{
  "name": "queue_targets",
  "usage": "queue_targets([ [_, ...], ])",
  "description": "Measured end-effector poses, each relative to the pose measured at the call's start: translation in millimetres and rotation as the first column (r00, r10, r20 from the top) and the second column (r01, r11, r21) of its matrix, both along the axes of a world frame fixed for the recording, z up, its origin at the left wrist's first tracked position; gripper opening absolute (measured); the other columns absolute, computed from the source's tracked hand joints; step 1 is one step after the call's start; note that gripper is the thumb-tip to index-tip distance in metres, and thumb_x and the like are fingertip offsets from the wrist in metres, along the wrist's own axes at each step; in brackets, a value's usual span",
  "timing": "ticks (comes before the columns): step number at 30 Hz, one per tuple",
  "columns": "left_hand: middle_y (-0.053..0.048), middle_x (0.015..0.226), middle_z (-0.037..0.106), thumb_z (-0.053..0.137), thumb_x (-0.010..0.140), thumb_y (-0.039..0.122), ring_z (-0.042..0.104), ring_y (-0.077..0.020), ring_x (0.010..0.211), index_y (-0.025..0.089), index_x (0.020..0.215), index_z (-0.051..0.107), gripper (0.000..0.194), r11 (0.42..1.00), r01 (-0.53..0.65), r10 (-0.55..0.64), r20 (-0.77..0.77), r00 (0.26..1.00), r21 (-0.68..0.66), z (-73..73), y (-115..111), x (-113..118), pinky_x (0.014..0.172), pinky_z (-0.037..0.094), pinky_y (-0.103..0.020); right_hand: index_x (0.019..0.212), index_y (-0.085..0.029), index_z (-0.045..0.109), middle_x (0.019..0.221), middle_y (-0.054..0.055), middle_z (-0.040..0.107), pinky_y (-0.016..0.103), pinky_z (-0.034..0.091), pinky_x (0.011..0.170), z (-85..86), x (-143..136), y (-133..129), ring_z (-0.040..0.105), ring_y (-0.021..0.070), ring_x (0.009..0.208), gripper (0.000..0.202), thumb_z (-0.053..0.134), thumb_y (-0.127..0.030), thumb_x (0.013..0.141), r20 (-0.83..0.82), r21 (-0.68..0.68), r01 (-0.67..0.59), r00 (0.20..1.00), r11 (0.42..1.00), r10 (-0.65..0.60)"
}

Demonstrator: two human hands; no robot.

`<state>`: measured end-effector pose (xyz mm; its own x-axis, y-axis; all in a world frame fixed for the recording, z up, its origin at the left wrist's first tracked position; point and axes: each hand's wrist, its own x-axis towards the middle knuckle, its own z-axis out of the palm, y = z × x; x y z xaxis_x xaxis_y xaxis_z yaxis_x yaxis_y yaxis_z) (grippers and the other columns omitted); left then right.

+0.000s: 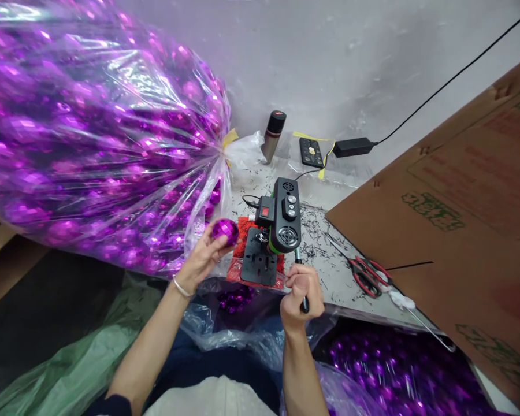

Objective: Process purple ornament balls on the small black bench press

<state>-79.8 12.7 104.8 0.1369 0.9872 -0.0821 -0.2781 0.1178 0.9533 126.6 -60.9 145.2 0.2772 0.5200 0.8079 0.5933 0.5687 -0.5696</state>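
Pinched between the thumb and fingers of the left hand (201, 259) is a faceted purple ball (225, 232), just left of a small black machine (288, 214). The right hand (302, 292) is wrapped around the machine's lever (304, 307). The ball looks light, stiff, slick and probably brittle; a gentle hold around its widest part should suit it.
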Motion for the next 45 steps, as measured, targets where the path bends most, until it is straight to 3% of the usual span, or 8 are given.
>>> queue_targets([
  [4,-0.01,0.127,0.073,0.076,0.086,0.056,0.076,-0.0253,0.107,0.023,0.133,0.057,0.061,0.999,-0.017,0.014,-0.055,0.998,-0.052,-26.8,-27,42,0.097,0.063,-0.042,0.068,-0.022,0.051,0.06,-0.004,0.05,0.028,0.043,0.059,10.2,-2,1,0.059,0.0134,0.063,0.035,0.046,-0.013,0.101,-0.032,-0.009,0.008,0.999,1.0,-0.008],
  [8,-0.012,0.122,0.074,0.079,0.084,0.049,0.073,-0.0268,0.112,0.02,0.133,0.056,0.061,0.993,-0.071,0.094,-0.268,0.959,0.096,-52.8,-30,69,0.103,0.057,-0.044,0.068,-0.022,0.05,0.06,-0.004,0.049,0.028,0.041,0.058,19.7,-3,3,0.057,0.0127,0.062,0.035,0.046,-0.011,0.101,-0.044,-0.019,0.017,0.999,1.0,-0.017],
  [12,-0.012,0.124,0.073,0.08,0.084,0.041,0.068,-0.0297,0.12,0.022,0.13,0.06,0.054,0.969,-0.057,0.167,-0.465,0.869,0.241,-66.5,-25,78,0.108,0.051,-0.048,0.069,-0.022,0.05,0.062,-0.004,0.051,0.028,0.042,0.059,21.5,-1,2,0.058,0.0126,0.063,0.034,0.046,-0.011,0.101,-0.02,-0.025,0.007,1.0,1.0,-0.008],
  [18,-0.009,0.128,0.072,0.083,0.083,0.038,0.065,-0.0302,0.123,0.025,0.132,0.06,0.056,0.93,0.048,0.207,-0.63,0.749,0.363,-73.2,-19,82,0.111,0.046,-0.05,0.07,-0.022,0.051,0.063,-0.003,0.052,0.028,0.044,0.06,16.2,0,-1,0.059,0.0131,0.064,0.033,0.045,-0.012,0.101,0.003,-0.038,0.002,1.0,0.999,-0.002],
  [24,-0.01,0.13,0.072,0.083,0.083,0.041,0.067,-0.0311,0.123,0.025,0.132,0.061,0.056,0.86,0.152,0.226,-0.631,0.742,0.488,-79.7,-17,82,0.111,0.048,-0.05,0.069,-0.023,0.052,0.062,-0.003,0.053,0.029,0.045,0.06,14.3,1,-2,0.06,0.014,0.064,0.034,0.045,-0.013,0.101,0.001,-0.057,0.007,1.0,0.998,-0.007],
  [30,-0.01,0.125,0.074,0.083,0.083,0.045,0.069,-0.0296,0.119,0.023,0.126,0.063,0.052,0.836,0.112,0.261,-0.568,0.781,0.537,-78.7,-14,84,0.107,0.052,-0.048,0.071,-0.022,0.052,0.063,-0.003,0.053,0.029,0.045,0.061,8.7,-1,-3,0.06,0.0137,0.065,0.032,0.045,-0.013,0.1,-0.009,-0.045,0.017,1.0,0.999,-0.017],
  [40,-0.009,0.124,0.075,0.085,0.081,0.042,0.07,-0.0296,0.119,0.024,0.123,0.066,0.05,0.878,0.095,0.22,-0.57,0.792,0.47,-76.0,-14,84,0.107,0.052,-0.048,0.072,-0.023,0.053,0.068,-0.002,0.058,0.033,0.051,0.066,-38.4,-4,2,0.058,0.0129,0.06,0.035,0.039,-0.022,0.105,-0.001,0.063,0.056,0.998,0.996,-0.056],
  [45,-0.009,0.124,0.075,0.086,0.081,0.043,0.07,-0.0295,0.118,0.023,0.123,0.066,0.05,0.873,0.087,0.228,-0.56,0.796,0.479,-77.7,-14,85,0.108,0.052,-0.048,0.071,-0.023,0.05,0.066,-0.003,0.057,0.036,0.052,0.074,-49.3,-5,6,0.057,0.0124,0.06,0.038,0.037,-0.024,0.106,-0.007,0.104,0.096,0.995,0.99,-0.096],
])
